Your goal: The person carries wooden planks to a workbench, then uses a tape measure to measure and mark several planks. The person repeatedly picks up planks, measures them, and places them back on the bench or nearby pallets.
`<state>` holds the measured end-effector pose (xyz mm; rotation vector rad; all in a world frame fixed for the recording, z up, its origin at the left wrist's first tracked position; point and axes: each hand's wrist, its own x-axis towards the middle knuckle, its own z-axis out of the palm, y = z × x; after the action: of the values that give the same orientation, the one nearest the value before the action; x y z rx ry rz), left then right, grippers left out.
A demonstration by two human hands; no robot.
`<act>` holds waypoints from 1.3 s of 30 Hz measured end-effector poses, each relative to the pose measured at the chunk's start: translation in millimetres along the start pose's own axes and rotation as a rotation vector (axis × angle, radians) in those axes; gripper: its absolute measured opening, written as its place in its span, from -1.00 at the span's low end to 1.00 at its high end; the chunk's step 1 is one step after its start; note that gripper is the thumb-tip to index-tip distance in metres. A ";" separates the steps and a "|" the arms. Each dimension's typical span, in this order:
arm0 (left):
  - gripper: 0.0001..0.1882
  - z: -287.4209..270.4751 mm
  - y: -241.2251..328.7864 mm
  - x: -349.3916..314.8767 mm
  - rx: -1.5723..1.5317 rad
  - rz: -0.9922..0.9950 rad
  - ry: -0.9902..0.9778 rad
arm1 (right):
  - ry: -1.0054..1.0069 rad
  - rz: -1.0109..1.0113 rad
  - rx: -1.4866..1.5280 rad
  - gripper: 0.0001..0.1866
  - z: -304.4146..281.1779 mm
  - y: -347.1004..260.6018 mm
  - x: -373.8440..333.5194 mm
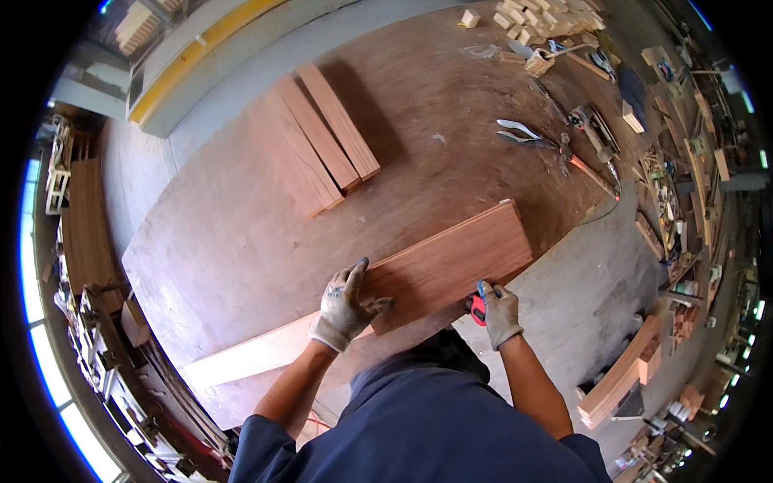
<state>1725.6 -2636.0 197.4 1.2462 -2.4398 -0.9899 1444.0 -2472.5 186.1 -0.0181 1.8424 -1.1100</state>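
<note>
A wide reddish-brown wooden board (455, 262) lies slanted near the table's front edge, close to my body. My left hand (345, 307), in a pale work glove with dark fingertips, grips its left end, fingers at the far edge and thumb over the face. From under that hand a lighter, narrower plank (258, 348) runs down to the left. My right hand (502, 314), gloved too, is closed around a red and black tape measure (477, 309) beside the board's near edge. How the tape meets the wood is hidden.
Several brown boards (318, 137) lie side by side farther back on the brown table (241, 233). To the right are pliers (523, 134), a hammer (588, 171) and an air-gun-like tool (596, 133). Small wood blocks (531, 18) are heaped at the far right.
</note>
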 end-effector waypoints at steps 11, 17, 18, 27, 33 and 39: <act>0.39 38.5 -16.9 -43.2 -0.273 -0.091 0.232 | 0.008 0.003 -0.091 -0.73 1.2 -17.2 -6.5; 0.33 44.8 -14.5 -41.3 -0.384 -0.167 0.270 | 0.004 -0.008 -0.052 -0.72 0.0 -9.5 -2.1; 0.32 44.8 -13.2 -40.6 -0.407 -0.184 0.276 | 0.007 -0.005 -0.051 -0.72 2.1 -11.6 -3.0; 0.32 44.1 -11.7 -41.7 -0.383 -0.180 0.269 | 0.053 -0.092 -0.171 -0.69 -2.4 -0.5 -1.0; 0.30 48.3 -12.6 -44.7 -0.355 -0.170 0.235 | 0.063 -0.115 -0.195 -0.67 -6.5 8.8 5.8; 0.31 46.6 -7.3 -42.4 -0.294 -0.142 0.268 | 0.030 -0.073 -0.050 -0.71 3.9 -6.6 0.7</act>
<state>1734.0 -2584.1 161.9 1.3604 -1.9479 -1.0915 1443.6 -2479.3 189.6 -0.0986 1.9091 -1.1199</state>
